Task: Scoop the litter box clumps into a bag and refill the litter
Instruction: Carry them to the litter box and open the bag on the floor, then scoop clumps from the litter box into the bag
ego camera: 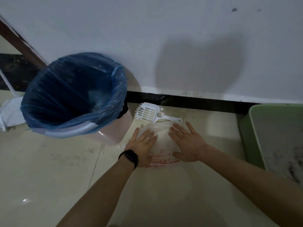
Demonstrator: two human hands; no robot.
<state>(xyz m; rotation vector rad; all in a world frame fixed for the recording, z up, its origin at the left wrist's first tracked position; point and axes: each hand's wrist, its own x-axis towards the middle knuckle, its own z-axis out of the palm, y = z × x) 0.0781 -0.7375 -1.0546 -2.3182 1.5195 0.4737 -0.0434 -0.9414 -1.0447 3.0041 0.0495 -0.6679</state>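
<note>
A thin white plastic bag [161,141] with red print lies flat on the floor tiles. My left hand [141,145] and my right hand [186,141] both rest on it with fingers straight and spread, left hand on its left side, right hand on its right. Just beyond the bag lies a white slotted litter scoop [150,113], its handle pointing right. The green litter box [255,122] stands at the right edge, with grey litter [283,145] inside it.
A pink bin [105,135] lined with a blue bag [73,89] stands to the left of the scoop. A white wall with a black skirting strip [196,100] runs behind. White cloth [9,113] and a brown rail [19,41] sit far left.
</note>
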